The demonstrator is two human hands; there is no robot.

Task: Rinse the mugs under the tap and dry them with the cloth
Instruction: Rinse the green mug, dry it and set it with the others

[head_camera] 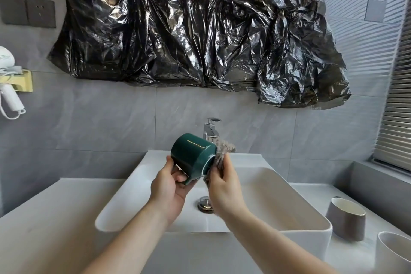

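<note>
Left hand grips green mug | right hand pinches cloth at rim | we judge drying underway | two mugs wait

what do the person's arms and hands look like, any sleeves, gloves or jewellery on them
Both forearms are bare as far up as the picture shows, with no sleeves in view. The left hand and the right hand wear no gloves. No watch, bracelet or ring shows on the visible sides of the wrists and fingers, and no markings can be seen. Parts of the fingers are hidden, so a ring there cannot be ruled out.
</note>
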